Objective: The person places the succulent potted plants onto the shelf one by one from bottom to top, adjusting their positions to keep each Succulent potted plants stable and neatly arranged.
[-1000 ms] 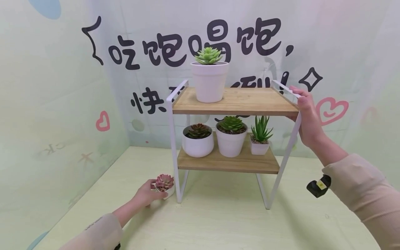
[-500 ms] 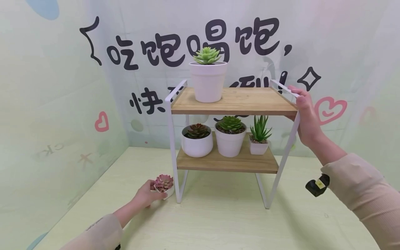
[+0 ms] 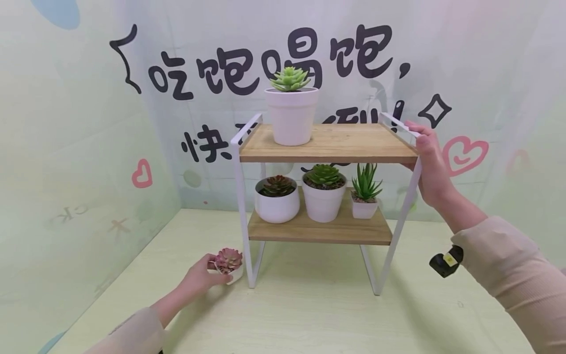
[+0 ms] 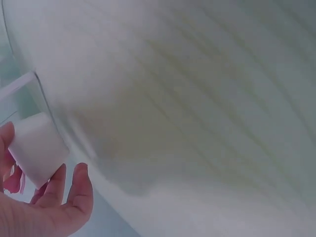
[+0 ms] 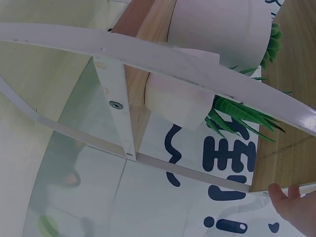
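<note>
My left hand (image 3: 197, 277) holds a small white pot with a pink succulent (image 3: 229, 261) by its sides, next to the front left leg of a two-tier shelf (image 3: 353, 141). In the left wrist view the white pot (image 4: 39, 148) sits between the thumb and fingers (image 4: 79, 195), its plant hidden. With my right hand (image 3: 432, 167) I grip the white metal rail at the shelf's top right; its fingertips (image 5: 279, 195) show at the wooden board's edge in the right wrist view.
A tall white pot with a light green succulent (image 3: 291, 115) stands on the top board. On the lower board are a round pot with a dark reddish succulent (image 3: 277, 205), a green succulent pot (image 3: 324, 201) and a small spiky plant (image 3: 365, 196). A printed wall backdrop (image 3: 212, 29) rises behind.
My left hand and the pink succulent have shifted slightly left, with the pot tilting a little. The right hand keeps its grip on the shelf; the whole head view drifts slightly.
</note>
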`<state>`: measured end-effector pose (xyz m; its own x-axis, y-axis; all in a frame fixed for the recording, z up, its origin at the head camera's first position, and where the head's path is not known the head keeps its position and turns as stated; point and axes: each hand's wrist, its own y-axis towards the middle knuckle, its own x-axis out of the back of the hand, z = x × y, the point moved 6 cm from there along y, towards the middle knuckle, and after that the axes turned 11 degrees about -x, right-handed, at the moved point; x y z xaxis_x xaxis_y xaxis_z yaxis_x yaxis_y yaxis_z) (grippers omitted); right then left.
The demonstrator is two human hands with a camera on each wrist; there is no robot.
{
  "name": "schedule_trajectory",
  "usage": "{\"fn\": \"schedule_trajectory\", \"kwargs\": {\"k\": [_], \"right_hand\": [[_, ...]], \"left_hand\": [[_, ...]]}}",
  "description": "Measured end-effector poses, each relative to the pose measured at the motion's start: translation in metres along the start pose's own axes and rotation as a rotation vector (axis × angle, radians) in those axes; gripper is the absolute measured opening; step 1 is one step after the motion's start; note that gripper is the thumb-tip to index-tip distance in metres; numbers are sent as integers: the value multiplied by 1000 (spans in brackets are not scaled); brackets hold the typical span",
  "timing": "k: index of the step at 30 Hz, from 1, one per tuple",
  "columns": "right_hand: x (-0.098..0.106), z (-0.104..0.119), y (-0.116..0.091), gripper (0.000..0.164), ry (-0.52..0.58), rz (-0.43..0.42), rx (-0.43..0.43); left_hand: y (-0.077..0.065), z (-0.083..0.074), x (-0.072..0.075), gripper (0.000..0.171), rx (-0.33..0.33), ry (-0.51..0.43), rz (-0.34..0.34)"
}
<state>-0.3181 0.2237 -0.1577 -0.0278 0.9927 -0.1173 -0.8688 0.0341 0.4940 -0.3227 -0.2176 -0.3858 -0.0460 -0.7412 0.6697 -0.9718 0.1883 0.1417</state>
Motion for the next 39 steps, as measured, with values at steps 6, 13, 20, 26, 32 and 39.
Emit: {"fn": "schedule_trajectory", "kwargs": {"k": [6, 13, 20, 26, 32, 39], "right_hand": [[-1, 0, 0, 44, 4, -3, -4], [0, 1, -1, 48, 4, -5, -5], [-2, 1, -1, 47, 14, -1, -3], [-2, 1, 0, 45, 14, -3, -1], [-2, 0, 1, 45, 19, 4, 1], [-2, 0, -1, 44, 23, 9, -4]], "left_hand": [[-8, -7, 15, 63, -39, 27, 36], [-22, -25, 31, 60, -71, 18, 112], [-38, -48, 38, 51, -72, -126, 216], [-43, -84, 39, 49, -186, -202, 273], [-41, -132, 37, 48, -274, -203, 300], [-28, -203, 39, 55, -352, -137, 310]]}}
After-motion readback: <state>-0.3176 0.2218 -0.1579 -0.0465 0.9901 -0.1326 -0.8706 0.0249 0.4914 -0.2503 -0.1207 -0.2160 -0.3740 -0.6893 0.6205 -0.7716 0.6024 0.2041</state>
